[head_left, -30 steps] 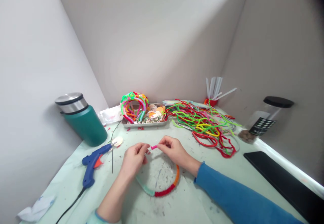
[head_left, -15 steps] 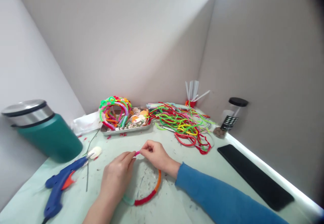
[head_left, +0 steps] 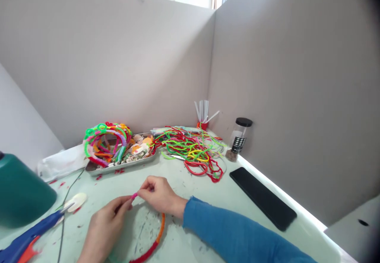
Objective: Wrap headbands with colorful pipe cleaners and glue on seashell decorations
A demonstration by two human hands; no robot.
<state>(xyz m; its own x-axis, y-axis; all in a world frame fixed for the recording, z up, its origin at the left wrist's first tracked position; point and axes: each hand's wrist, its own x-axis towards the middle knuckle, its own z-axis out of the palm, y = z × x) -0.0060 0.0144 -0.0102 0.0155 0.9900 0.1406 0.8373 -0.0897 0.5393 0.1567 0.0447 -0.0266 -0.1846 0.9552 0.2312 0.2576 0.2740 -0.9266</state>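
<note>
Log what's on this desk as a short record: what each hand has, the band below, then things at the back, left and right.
Left hand: fingertips pinching a pink fuzzy piece
Right hand: fingertips at the piece's other end
Band: orange and red curve, below the hands
Back: metal tray holding colorful hoops; beside it, tangled fuzzy wires
Left: blue glue gun and green bottle, both partly out of view
Right: black-lidded jar, black slab

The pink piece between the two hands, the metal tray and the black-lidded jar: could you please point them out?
Pink piece (head_left: 134, 196): head view, on its exposed stretch.
Metal tray (head_left: 124, 165): head view, on its front wall.
Black-lidded jar (head_left: 238, 144): head view, on its dark label.
</note>
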